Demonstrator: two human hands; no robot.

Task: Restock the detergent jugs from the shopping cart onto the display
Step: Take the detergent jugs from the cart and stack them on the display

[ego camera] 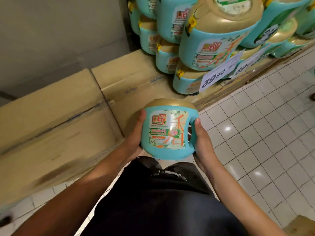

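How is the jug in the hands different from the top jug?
The held jug is gripped by left hand and right hand; the top jug sits on other jugs. The top jug shows a yellow tag; the held jug none. Both are teal with gold lids.

Teal detergent jug (167, 132) w/ gold cap, held betw left hand (136, 133) & right hand (202, 142); stacked jugs (209, 45) on cardboard boxes (56, 120) ahead.

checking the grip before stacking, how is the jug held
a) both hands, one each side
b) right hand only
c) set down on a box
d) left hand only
a: the left hand and the right hand each grip one side of the jug, which is held in the air.
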